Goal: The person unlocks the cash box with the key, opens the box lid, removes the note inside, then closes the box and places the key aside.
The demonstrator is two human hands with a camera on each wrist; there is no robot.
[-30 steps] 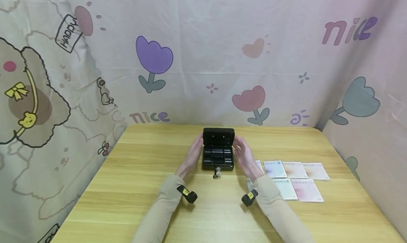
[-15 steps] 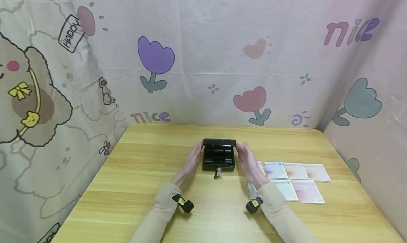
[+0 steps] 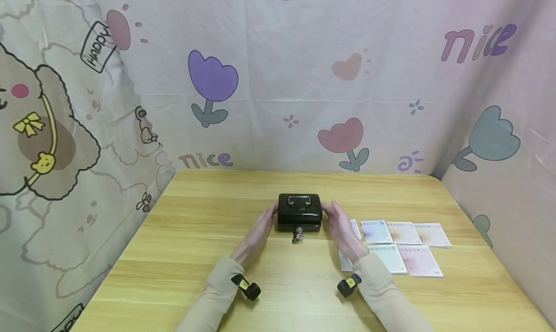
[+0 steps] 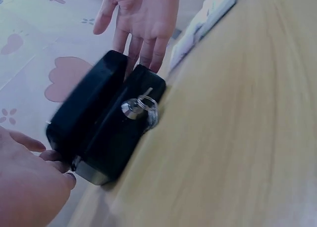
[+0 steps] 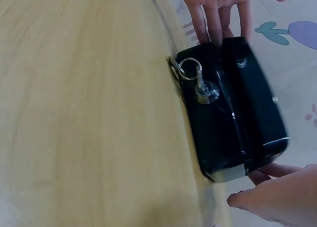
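Observation:
A black cash box (image 3: 299, 211) with a wire handle on its lid sits on the table, its lid tipped far down over the base. Both wrist views show a narrow gap between lid and base. From the front lock hangs a key ring (image 4: 149, 108) with a key in the silver lock (image 5: 207, 93). My left hand (image 3: 259, 228) is at the box's left side, fingertips right at its edge. On the opposite side, my right hand (image 3: 341, 227) reaches along the box with fingers extended. Neither hand curls round it.
Several stacks of printed paper notes lie on the right in two rows, among them a blue one (image 3: 376, 231) and a pink one (image 3: 420, 260). My right forearm passes over the nearest stack (image 3: 345, 260). A patterned cloth (image 3: 278, 81) hangs behind the wooden table (image 3: 173, 274).
The box's lid has swung forward and down from upright, hiding the compartments inside. Both hands have come slightly lower and nearer along its sides. The note stacks stay put.

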